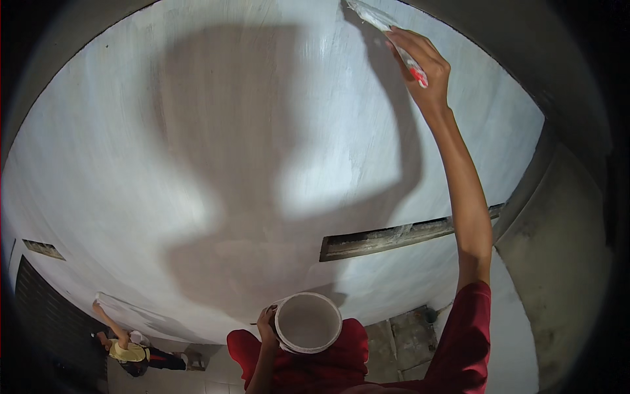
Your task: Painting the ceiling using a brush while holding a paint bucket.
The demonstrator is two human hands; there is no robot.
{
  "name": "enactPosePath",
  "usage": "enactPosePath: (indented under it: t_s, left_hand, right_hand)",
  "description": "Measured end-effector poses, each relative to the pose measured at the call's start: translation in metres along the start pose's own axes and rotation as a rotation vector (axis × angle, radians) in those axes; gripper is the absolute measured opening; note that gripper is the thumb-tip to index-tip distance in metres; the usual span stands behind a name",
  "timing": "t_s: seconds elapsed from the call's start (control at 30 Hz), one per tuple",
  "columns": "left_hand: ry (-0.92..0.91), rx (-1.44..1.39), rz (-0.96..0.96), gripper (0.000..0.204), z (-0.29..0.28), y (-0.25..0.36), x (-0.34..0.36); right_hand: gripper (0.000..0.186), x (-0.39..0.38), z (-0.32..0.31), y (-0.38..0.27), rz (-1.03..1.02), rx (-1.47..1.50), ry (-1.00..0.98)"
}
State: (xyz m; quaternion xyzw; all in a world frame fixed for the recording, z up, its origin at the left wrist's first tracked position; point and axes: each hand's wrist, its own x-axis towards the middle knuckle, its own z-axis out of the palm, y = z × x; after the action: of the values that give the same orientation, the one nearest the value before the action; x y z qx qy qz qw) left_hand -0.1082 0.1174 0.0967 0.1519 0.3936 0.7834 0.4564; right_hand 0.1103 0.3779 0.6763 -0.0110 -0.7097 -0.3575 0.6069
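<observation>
My right hand (425, 69) is raised high at the upper right, its fingers closed around a paintbrush (375, 18). White paint coats the brush, and a bit of red shows at the end of its handle. The brush head reaches up to the top of the pale wall (354, 131), which has streaks of white paint. Low in the middle, my left hand (267, 325) grips the left side of a round white bucket (308, 323). The bucket is held in front of my red-clothed legs, its opening facing up; its inside looks pale, and how much paint it holds I cannot tell.
A long dark slot (387, 240) cuts into the wall, with a smaller opening (44, 249) at far left. Below left, another person (131, 351) reaches an arm to the wall near a dark slatted door (49, 322). Floor tiles (412, 336) show far below. My shadow covers the wall's middle.
</observation>
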Motion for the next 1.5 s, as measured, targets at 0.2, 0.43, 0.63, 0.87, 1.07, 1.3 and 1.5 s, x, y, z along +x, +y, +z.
enactPosePath:
  t_s: [0.2, 0.43, 0.63, 0.87, 1.07, 1.3, 1.5]
  left_hand:
    - [0.02, 0.027, -0.017, 0.027, 0.005, 0.006, -0.005]
    - [-0.002, 0.011, -0.033, 0.029, 0.006, 0.007, -0.01]
    - [0.037, -0.007, -0.02, 0.03, -0.001, 0.003, -0.002]
    - [-0.004, 0.041, -0.006, 0.031, 0.009, 0.01, -0.007]
    - [0.04, 0.002, -0.047, 0.03, 0.012, 0.012, -0.009]
    - [0.026, 0.019, -0.042, 0.029, 0.005, 0.002, -0.003]
    - [0.028, 0.019, -0.037, 0.03, 0.006, 0.009, -0.006]
  right_hand:
    - [0.034, 0.023, 0.005, 0.0, -0.048, -0.046, 0.016]
    - [0.04, 0.021, -0.001, 0.007, -0.009, -0.025, -0.224]
    - [0.036, -0.039, -0.016, -0.053, 0.078, 0.105, -0.525]
    - [0.017, 0.026, -0.018, -0.018, 0.205, 0.254, -0.656]
    - [0.011, 0.069, -0.012, -0.006, -0.183, 0.05, -0.332]
    - [0.032, -0.096, 0.001, -0.068, -0.125, -0.05, -0.511]
    - [0.029, -0.05, -0.016, -0.058, 0.171, 0.403, -0.718]
